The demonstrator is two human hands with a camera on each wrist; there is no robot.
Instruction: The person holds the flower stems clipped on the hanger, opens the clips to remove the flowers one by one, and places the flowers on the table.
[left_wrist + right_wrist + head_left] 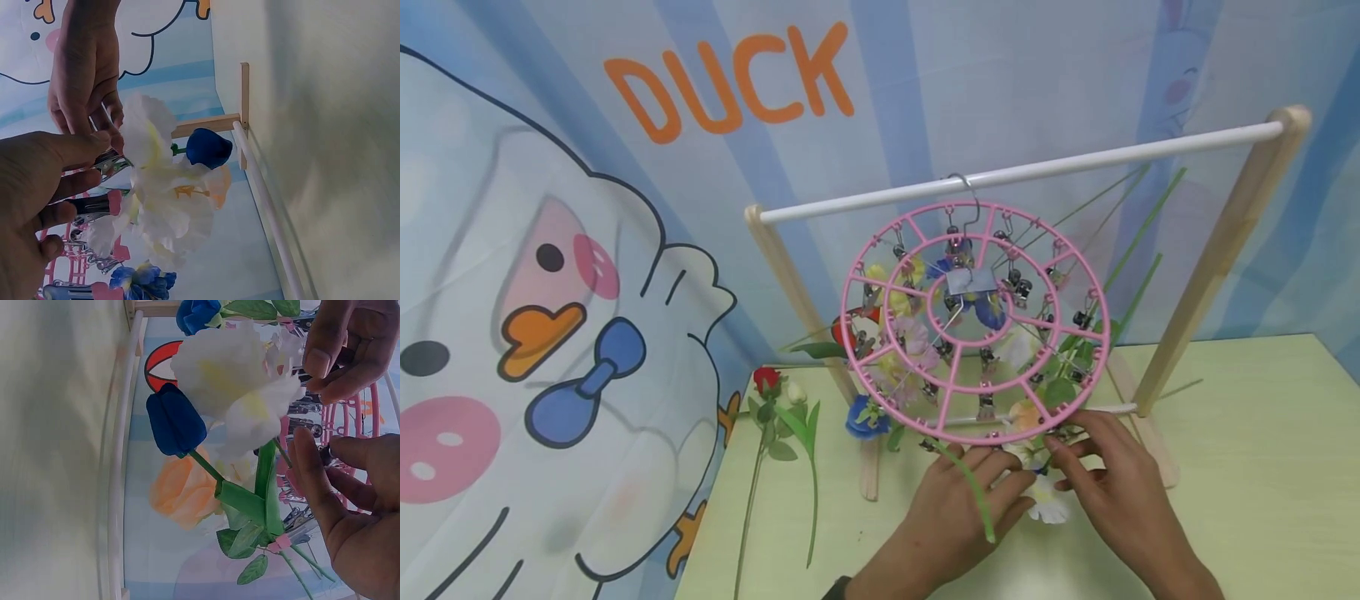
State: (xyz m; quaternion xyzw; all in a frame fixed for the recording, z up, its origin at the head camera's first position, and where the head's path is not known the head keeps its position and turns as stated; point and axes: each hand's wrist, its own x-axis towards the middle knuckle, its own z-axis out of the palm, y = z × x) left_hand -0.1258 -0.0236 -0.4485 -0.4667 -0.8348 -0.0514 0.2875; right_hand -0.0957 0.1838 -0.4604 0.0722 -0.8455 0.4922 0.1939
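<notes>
Several artificial flowers hang by metal clips from a pink round drying rack (951, 439). At its near rim, my left hand (958, 500) has curled fingers; its thumb and forefinger pinch a metal clip (114, 165). A green stem (979, 500) lies across the back of this hand. Beside the rim, my right hand (1116, 492) pinches a dark-ended clip (325, 454) between thumb and forefinger. Close below both hands hangs a white flower (1048, 506), large-petalled in the wrist views. A blue tulip (176, 419) and a peach flower (181, 490) are near it.
The rack hangs by a hook from the white bar (880, 196) of a wooden-legged stand (1217, 267). A red rose (767, 380), a white bud (796, 392) and green stems lie on the table (1262, 467) at left. A blue rose (867, 419) hangs at the rack's left.
</notes>
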